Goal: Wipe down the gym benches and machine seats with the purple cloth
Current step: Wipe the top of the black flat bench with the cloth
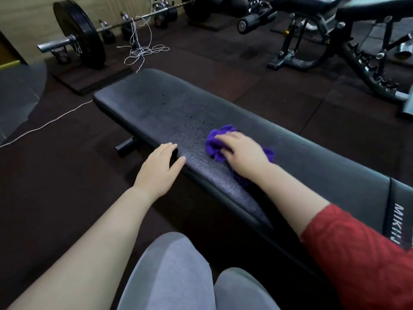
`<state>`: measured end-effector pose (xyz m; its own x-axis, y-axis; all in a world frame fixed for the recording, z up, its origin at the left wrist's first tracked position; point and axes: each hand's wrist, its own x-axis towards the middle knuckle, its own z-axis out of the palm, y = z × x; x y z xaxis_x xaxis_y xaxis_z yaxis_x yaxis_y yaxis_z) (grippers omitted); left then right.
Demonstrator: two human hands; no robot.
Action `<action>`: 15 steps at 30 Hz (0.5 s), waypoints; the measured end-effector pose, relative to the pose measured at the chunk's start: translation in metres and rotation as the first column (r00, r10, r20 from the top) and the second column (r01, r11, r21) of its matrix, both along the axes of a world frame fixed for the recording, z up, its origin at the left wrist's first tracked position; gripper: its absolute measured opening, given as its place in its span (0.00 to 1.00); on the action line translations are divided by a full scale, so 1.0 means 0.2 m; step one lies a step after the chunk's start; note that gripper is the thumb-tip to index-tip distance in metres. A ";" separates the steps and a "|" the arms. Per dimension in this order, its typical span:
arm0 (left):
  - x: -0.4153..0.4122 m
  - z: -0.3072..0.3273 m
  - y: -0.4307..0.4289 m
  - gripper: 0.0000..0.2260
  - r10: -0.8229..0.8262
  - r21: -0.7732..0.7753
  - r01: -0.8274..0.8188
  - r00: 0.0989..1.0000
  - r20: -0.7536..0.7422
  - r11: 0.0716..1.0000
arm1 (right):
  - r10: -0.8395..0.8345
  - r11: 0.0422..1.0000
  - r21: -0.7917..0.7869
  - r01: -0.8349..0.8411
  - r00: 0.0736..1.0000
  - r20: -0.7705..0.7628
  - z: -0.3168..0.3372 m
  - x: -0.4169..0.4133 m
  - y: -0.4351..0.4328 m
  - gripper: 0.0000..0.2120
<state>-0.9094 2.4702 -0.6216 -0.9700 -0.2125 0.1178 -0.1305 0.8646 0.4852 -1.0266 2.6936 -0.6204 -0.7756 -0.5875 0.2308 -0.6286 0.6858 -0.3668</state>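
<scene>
Pressing the crumpled purple cloth [214, 144] onto the pebbled black vinyl of the bench [156, 104], mid-pad, the right hand [241, 153] grips it with curled fingers. The left hand [158, 166] rests on the pad's rounded near edge, fingers straight, together.

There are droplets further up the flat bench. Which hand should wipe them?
Right. The right hand holds the purple cloth on the bench, just short of the droplets; the left hand rests bare on its near edge.
</scene>
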 end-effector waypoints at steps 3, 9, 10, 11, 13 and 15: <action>-0.03 0.02 -0.03 0.25 -0.003 0.001 0.003 1.000 0.007 1.000 | 0.297 0.954 0.023 -0.298 0.954 0.024 0.01 0.22 0.04 0.19; -0.10 0.04 -0.06 0.24 -0.019 -0.011 0.019 1.000 0.017 1.000 | 0.105 0.993 -0.049 -0.105 0.995 0.001 0.05 -0.09 0.25 0.18; -0.11 0.04 -0.07 0.24 -0.019 -0.009 0.019 1.000 0.022 1.000 | -0.016 0.998 -0.056 0.014 1.000 -0.021 0.04 -0.19 0.26 0.18; -0.11 0.03 -0.07 0.25 -0.016 -0.009 0.016 0.999 0.027 1.000 | -0.152 0.986 -0.068 0.151 0.988 -0.011 0.03 -0.28 0.26 0.18; -0.13 0.03 -0.08 0.25 -0.002 -0.018 0.003 0.999 0.038 1.000 | -0.397 0.915 -0.047 0.400 0.916 0.062 0.01 -0.44 0.21 0.18; -0.13 0.02 -0.09 0.25 0.031 -0.029 -0.030 0.998 0.045 0.999 | -0.441 0.896 -0.014 0.443 0.894 0.082 0.00 -0.49 0.08 0.18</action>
